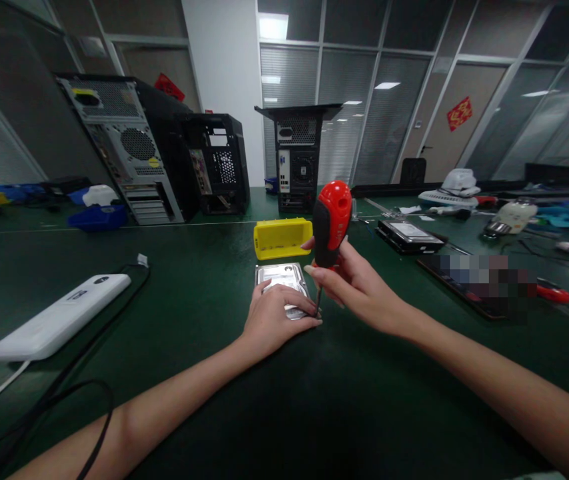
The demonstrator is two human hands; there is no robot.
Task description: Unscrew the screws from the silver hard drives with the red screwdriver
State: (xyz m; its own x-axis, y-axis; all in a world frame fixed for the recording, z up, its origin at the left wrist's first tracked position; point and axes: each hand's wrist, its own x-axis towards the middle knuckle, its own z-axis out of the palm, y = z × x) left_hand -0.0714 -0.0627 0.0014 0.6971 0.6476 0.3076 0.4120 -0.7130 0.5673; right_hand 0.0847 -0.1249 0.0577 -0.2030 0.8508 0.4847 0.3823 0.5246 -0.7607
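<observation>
A silver hard drive (277, 272) lies on the green table in front of me, partly covered by my left hand. My left hand (277, 310) grips it from above, its fingers bent across to the drive's near right corner. In my right hand (357, 277) is a screwdriver (333, 220) with a fat red and black handle, held upright between thumb and fingers. Its thin shaft points down to that same corner, close to my left fingertips. Whether the tip sits in a screw is too small to tell. Just behind the drive stands a yellow bin (284, 252) with small dark bits inside.
A white power strip (64, 317) and black cables lie to the left. Computer cases (139, 147) stand along the back. On the right are another hard drive (409, 235), a dark flat tray or device (457, 283), and a red-handled tool (554, 291).
</observation>
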